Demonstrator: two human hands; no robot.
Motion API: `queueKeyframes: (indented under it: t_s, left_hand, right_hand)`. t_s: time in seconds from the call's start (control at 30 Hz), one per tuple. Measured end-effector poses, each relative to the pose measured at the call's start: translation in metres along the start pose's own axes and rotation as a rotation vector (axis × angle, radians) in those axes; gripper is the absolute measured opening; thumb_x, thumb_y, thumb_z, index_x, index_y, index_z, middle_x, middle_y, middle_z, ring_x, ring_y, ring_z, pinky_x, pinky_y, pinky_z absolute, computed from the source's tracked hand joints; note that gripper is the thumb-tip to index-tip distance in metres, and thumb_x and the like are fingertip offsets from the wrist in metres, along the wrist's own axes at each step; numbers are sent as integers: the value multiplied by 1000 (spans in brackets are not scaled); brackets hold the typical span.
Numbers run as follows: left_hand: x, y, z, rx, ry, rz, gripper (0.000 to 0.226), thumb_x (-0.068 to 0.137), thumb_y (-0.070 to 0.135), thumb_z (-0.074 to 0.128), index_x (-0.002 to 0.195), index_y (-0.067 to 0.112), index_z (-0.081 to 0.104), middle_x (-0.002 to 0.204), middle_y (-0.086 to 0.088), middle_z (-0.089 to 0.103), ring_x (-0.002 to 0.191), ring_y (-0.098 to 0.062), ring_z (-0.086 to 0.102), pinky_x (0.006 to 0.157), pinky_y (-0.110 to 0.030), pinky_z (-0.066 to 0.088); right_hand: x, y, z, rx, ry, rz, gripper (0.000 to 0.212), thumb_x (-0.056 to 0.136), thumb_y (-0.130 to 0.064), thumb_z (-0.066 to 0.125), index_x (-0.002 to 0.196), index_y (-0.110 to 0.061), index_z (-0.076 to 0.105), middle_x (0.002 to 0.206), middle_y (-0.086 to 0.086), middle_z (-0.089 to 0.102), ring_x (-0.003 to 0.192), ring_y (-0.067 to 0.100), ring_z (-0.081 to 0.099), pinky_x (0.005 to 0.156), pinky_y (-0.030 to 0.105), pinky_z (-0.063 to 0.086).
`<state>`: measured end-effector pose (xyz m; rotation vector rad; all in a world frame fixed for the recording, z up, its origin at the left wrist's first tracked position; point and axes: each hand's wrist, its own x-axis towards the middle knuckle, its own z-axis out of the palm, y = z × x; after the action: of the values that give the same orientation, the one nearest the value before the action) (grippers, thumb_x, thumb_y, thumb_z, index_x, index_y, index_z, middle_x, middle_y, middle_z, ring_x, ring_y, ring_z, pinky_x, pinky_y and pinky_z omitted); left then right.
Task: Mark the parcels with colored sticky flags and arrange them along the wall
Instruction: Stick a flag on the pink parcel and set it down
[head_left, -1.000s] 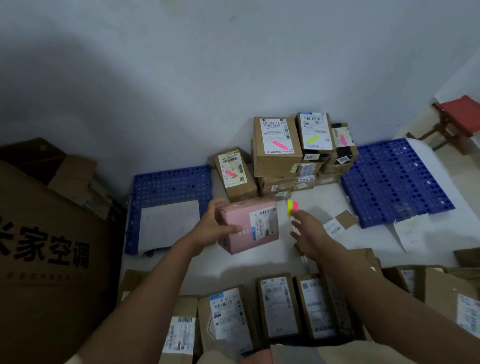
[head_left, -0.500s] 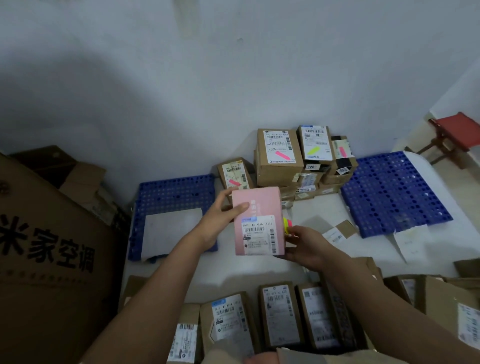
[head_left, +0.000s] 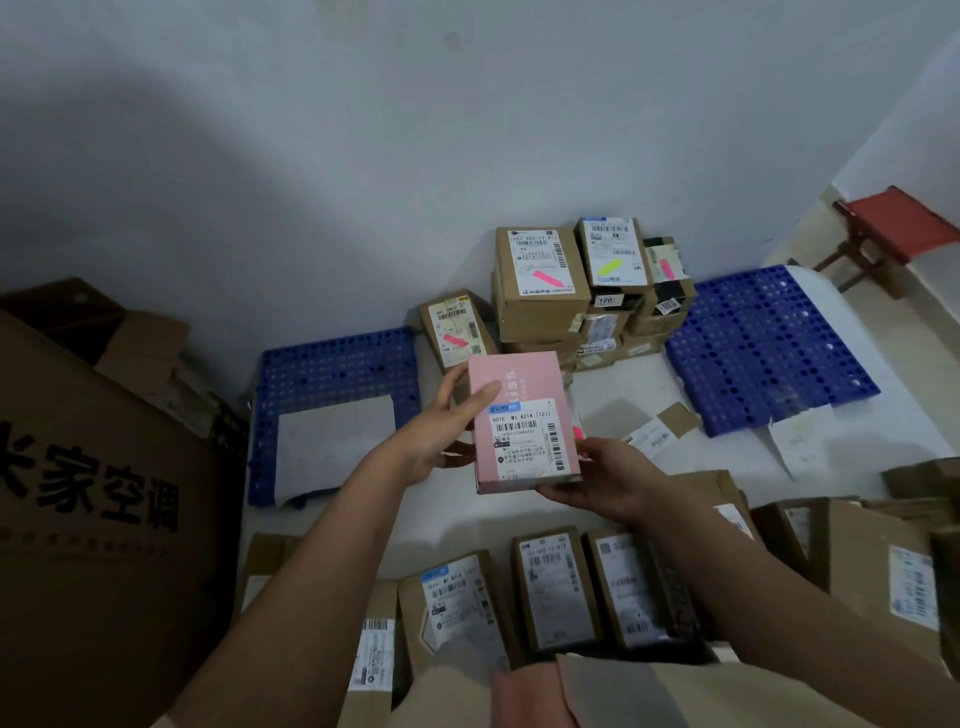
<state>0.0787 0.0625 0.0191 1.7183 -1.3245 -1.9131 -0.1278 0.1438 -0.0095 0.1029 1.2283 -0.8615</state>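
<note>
A pink parcel (head_left: 522, 421) with a white shipping label is held up in the middle of the view. My left hand (head_left: 441, 431) grips its left edge, thumb on the front face. My right hand (head_left: 605, 480) cups its lower right corner from below. A sliver of the pink sticky flags (head_left: 577, 431) shows at the parcel's right edge, above my right hand. Flagged brown parcels (head_left: 540, 280) are stacked against the white wall, one more (head_left: 457, 332) leaning to their left.
Two blue perforated mats (head_left: 337, 364) (head_left: 763, 343) lie on the white floor on either side of the stack. A big brown carton (head_left: 93, 493) fills the left. Several unflagged parcels (head_left: 556, 587) line the near edge. A red stool (head_left: 898, 223) stands at the far right.
The pink parcel turned from lying sideways to upright, label toward me, and was lifted. My right hand, which held the flags apart from it, moved under its lower right corner.
</note>
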Motion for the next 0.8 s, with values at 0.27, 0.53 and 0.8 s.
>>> queueKeyframes:
  t_s: [0.27, 0.53, 0.8]
  left_hand:
    - [-8, -3, 7, 22, 12, 1, 80, 80, 70, 62, 143, 59, 14, 134, 2, 61, 137, -31, 42, 113, -63, 26]
    - [-19, -11, 19, 4, -2, -2, 75, 82, 68, 62, 141, 57, 17, 118, 6, 69, 124, -24, 52, 109, -59, 35]
    - [-34, -73, 57, -56, -69, -127, 60, 90, 52, 63, 137, 49, 27, 103, -6, 75, 98, -25, 71, 77, -39, 60]
  right_hand:
    - [-8, 7, -5, 17, -24, 12, 34, 102, -10, 44, 134, 0, 45, 126, 27, 58, 106, 41, 62, 65, 52, 59]
    - [-17, 9, -19, -77, -8, 9, 28, 100, -11, 46, 125, 1, 50, 121, 24, 61, 110, 41, 62, 69, 50, 59]
    - [-18, 36, -51, -362, 154, -93, 18, 97, -2, 42, 99, -1, 60, 93, 15, 64, 84, 28, 63, 73, 38, 53]
